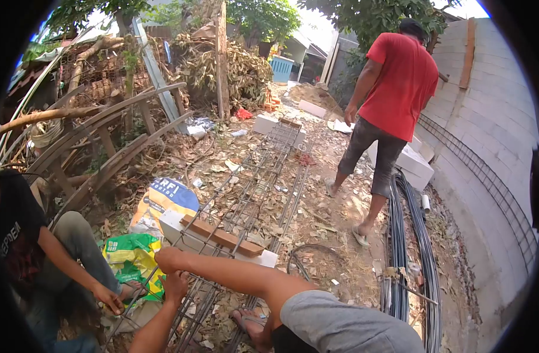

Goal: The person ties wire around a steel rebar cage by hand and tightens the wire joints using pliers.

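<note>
A long rebar cage of thin steel rods and square ties runs from my hands up the ground. At its near end my right hand is closed on a rebar rod, its fingers partly hidden. Just below it, my left hand is closed round the rebar too. A brown wooden plank and a pale block lie under the cage, just beyond my hands. On the left, a seated co-worker's hand is close to thin rods near the cage.
A green and yellow sack and a blue and cream sack lie left of the cage. A person in a red shirt walks on the right, near bundled steel rods. A block wall bounds the right side.
</note>
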A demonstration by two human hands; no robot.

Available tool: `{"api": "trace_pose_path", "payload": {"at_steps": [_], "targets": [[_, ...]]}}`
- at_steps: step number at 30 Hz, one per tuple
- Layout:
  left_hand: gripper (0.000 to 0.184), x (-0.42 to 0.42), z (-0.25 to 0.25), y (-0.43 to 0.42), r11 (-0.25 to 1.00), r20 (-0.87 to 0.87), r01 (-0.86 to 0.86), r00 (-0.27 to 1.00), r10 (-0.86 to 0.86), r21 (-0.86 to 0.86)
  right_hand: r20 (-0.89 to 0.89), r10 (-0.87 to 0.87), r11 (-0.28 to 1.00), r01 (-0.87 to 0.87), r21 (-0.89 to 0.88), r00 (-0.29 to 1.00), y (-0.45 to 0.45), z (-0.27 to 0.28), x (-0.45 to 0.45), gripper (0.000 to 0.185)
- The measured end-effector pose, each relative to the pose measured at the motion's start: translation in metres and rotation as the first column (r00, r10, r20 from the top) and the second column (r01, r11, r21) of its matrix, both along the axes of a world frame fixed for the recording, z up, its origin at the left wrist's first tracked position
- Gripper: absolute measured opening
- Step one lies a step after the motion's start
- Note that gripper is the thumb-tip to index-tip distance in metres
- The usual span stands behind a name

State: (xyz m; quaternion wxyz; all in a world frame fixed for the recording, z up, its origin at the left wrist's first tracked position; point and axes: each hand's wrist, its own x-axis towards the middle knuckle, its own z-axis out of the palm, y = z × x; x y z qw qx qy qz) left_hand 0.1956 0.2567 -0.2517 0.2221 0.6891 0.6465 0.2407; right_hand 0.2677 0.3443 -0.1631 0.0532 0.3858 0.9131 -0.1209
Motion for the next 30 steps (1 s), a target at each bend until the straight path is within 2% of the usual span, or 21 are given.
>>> {"api": "trace_pose_path", "payload": {"at_steps": [1, 3, 4, 5, 8, 11, 12, 13, 15, 18, 19, 22, 23, 26, 27, 28, 30], "targets": [[0.038, -0.001, -0.025, 0.002, 0.994, 0.017, -0.005, 1.000, 0.003, 0.110, -0.010, -0.026, 0.998, 0.025, -0.050, 1.000, -0.002, -0.011, -0.002, 0.024], [0.039, -0.001, -0.057, 0.008, 0.934, -0.013, -0.039, 0.999, 0.047, 0.355, -0.027, 0.039, 0.999, -0.039, 0.008, 0.999, -0.007, -0.025, -0.003, 0.024], [0.039, -0.004, -0.066, 0.007, 0.958, 0.028, -0.031, 0.999, 0.024, 0.287, -0.033, 0.067, 0.997, -0.066, 0.038, 0.997, -0.007, -0.031, -0.001, 0.025], [0.038, -0.002, -0.052, 0.006, 0.977, 0.072, -0.026, 0.997, 0.011, 0.213, 0.019, 0.079, 0.997, -0.079, 0.000, 0.997, 0.001, -0.038, -0.006, 0.026], [0.036, -0.001, -0.049, 0.007, 0.998, -0.047, 0.025, 0.999, -0.022, 0.058, 0.199, 0.093, 0.991, -0.072, -0.110, 0.975, 0.006, -0.028, -0.011, 0.033], [0.041, 0.002, -0.052, 0.010, 0.999, 0.026, 0.025, 0.999, -0.026, 0.026, 0.151, 0.097, 0.995, -0.102, 0.024, 0.984, 0.006, -0.034, -0.008, 0.035], [0.043, 0.000, -0.055, 0.012, 1.000, 0.046, 0.023, 0.999, -0.024, 0.012, 0.144, 0.110, 0.994, -0.109, -0.014, 0.983, 0.003, -0.015, -0.006, 0.033], [0.045, 0.003, -0.033, 0.008, 1.000, 0.119, 0.020, 0.993, -0.018, -0.018, 0.117, 0.082, 0.995, -0.075, -0.062, 0.990, 0.011, -0.022, -0.008, 0.032], [0.043, 0.004, -0.037, 0.012, 0.995, 0.063, 0.013, 0.998, -0.007, -0.104, 0.008, 0.122, 0.984, -0.120, -0.134, 0.992, 0.020, -0.021, 0.002, 0.035], [0.036, 0.007, 0.006, -0.009, 1.000, 0.128, -0.011, 0.992, 0.013, -0.019, -0.122, 0.130, 0.960, -0.156, -0.233, 0.984, 0.038, -0.001, 0.021, 0.037], [0.035, 0.009, 0.006, -0.011, 0.998, 0.134, -0.047, 0.990, 0.051, -0.033, -0.152, 0.128, 0.949, -0.165, -0.268, 0.980, 0.044, 0.004, 0.029, 0.037], [0.034, 0.007, 0.006, -0.009, 0.999, 0.171, -0.046, 0.984, 0.049, -0.024, -0.315, -0.144, 0.875, -0.028, -0.483, 0.938, 0.045, -0.001, 0.044, 0.048], [0.035, 0.005, 0.003, -0.006, 0.999, 0.192, -0.030, 0.981, 0.036, -0.034, -0.276, -0.230, 0.830, 0.040, -0.556, 0.933, 0.049, -0.004, 0.043, 0.059], [0.037, 0.000, -0.006, 0.002, 0.994, 0.256, 0.027, 0.967, 0.001, -0.105, -0.099, -0.213, 0.904, 0.157, -0.399, 0.972, 0.031, 0.021, 0.030, 0.050], [0.038, -0.004, 0.002, 0.004, 0.987, 0.278, 0.055, 0.960, -0.010, -0.153, -0.026, -0.100, 0.936, 0.085, -0.340, 0.995, 0.025, 0.033, 0.025, 0.042], [0.038, -0.006, 0.004, 0.006, 0.975, 0.302, 0.085, 0.953, -0.020, -0.203, -0.044, -0.030, 0.960, 0.017, -0.278, 0.999, 0.031, 0.021, 0.028, 0.040], [0.037, -0.006, 0.000, 0.007, 0.993, 0.278, 0.080, 0.959, -0.053, -0.087, -0.064, 0.112, 0.983, -0.120, -0.141, 0.992, 0.039, 0.003, 0.031, 0.034]]}}
